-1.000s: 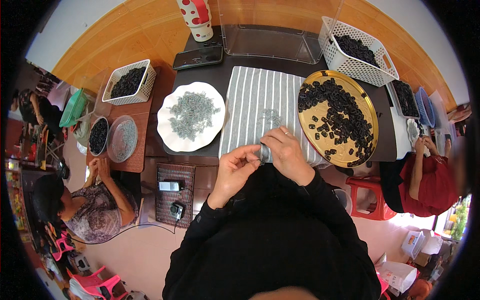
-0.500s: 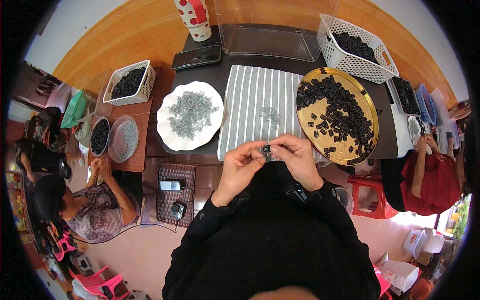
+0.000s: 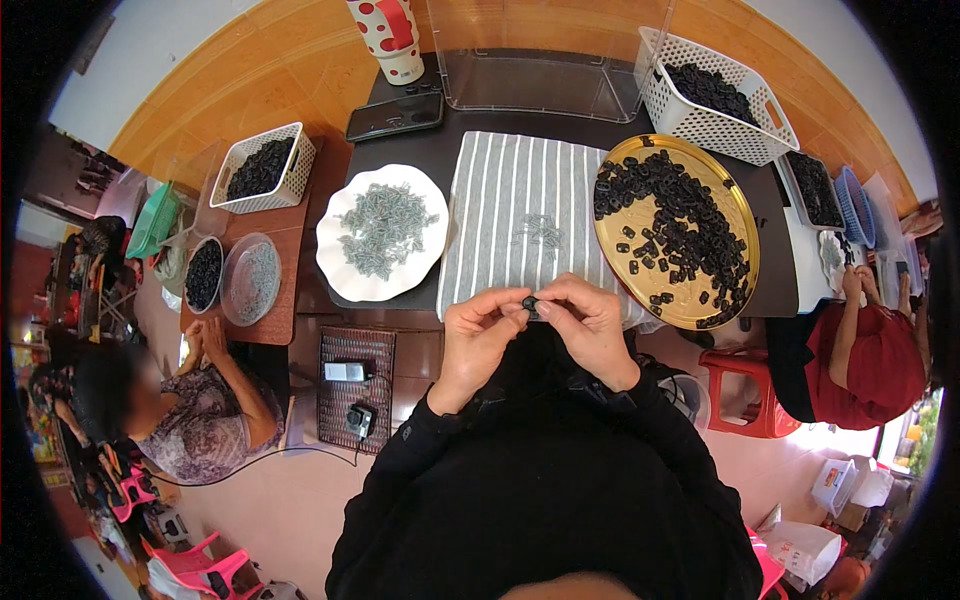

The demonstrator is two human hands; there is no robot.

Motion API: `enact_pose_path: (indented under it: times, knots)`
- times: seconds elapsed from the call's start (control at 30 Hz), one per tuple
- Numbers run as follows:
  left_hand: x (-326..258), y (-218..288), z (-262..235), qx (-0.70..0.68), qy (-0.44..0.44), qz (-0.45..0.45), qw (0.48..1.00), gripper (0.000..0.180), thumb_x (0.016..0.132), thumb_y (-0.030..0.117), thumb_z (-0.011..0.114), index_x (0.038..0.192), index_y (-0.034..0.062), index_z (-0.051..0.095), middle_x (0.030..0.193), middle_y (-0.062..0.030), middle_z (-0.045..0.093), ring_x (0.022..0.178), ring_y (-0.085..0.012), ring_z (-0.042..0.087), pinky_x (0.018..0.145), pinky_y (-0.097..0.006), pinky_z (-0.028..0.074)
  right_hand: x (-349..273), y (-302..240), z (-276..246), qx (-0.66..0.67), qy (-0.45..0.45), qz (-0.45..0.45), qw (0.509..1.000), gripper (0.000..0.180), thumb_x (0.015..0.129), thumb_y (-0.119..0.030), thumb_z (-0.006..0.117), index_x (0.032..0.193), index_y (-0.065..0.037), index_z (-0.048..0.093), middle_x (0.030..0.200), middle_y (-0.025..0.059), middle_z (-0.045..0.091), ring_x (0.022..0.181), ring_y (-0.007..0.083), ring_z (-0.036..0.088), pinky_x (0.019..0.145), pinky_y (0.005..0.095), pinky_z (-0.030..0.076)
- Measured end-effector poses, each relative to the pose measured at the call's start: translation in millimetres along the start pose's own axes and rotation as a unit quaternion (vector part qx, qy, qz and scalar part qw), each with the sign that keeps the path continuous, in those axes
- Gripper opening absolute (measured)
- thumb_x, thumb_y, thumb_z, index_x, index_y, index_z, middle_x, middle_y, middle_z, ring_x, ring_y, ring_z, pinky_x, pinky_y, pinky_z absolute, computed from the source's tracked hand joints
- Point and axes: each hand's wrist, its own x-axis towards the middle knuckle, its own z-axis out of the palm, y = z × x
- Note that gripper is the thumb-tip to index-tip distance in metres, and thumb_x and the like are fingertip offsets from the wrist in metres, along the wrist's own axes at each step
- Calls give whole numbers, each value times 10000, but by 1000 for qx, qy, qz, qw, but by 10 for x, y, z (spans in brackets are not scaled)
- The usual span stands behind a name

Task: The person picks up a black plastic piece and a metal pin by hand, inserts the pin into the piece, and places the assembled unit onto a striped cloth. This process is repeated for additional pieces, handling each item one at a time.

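Between the fingertips of both hands is a small black plastic piece (image 3: pixel 530 302), at the near edge of a grey and white striped cloth (image 3: pixel 480 210). My left hand (image 3: pixel 478 335) pinches it from the left, my right hand (image 3: pixel 592 325) from the right. The fingers cover most of it. On the cloth just beyond lies a little heap of small grey metal pins (image 3: pixel 541 232). A white scalloped plate (image 3: pixel 330 255) to the left carries many more such pins. To the right, a round gold tray (image 3: pixel 640 290) bears loose black pieces.
At the back stand a spotted tumbler (image 3: pixel 398 45), a phone (image 3: pixel 395 116), a clear plastic box (image 3: pixel 540 85) and a white basket (image 3: pixel 765 140) of black pieces. People sit at tables on both sides. Below left, a woven stand (image 3: pixel 345 405) holds small devices.
The black piece has been turned between my fingertips and shows a rounder outline. Both hands have shifted only slightly.
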Motion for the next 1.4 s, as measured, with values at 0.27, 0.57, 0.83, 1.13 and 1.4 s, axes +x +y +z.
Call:
enact_pose_path:
  times: [0.27,0.57,0.83,1.13,1.4]
  knots:
    - [-3,67,-39,0,-18,-41,999,268,840,-90,639,1098,-25,674,880,-85,695,723,-105,624,624,-209,483,21,-26,-58,-36,-37,-29,998,171,821,73,653,989,41,647,843,73,610,707,119,572,623,238,454]
    - [-18,40,-22,-58,-36,-6,998,274,855,-80,626,1122,-31,663,909,-101,690,742,-123,620,656,-228,490,-30,-90,-14,-125,-32,-91,987,274,781,48,701,1048,10,656,881,86,626,753,159,614,637,254,497]
    - [-64,14,60,-48,-25,43,998,278,865,-75,618,1132,-13,667,891,-69,635,724,-114,598,653,-210,480,-55,-88,21,-148,1,-157,976,279,779,65,690,1047,40,618,878,119,610,732,223,616,621,288,491]
    - [-120,-6,147,5,3,102,995,258,864,-76,618,1114,-28,662,874,-58,627,717,-95,578,612,-196,456,-84,-123,84,-162,31,-184,969,261,792,96,651,1046,52,606,865,128,599,705,227,604,600,296,485]
    - [-162,41,274,64,19,147,987,235,875,-62,604,1106,-52,648,859,-50,598,689,-82,531,604,-198,437,-126,-177,134,-149,77,-187,968,223,819,80,644,1039,50,616,849,135,620,685,209,624,598,271,493]
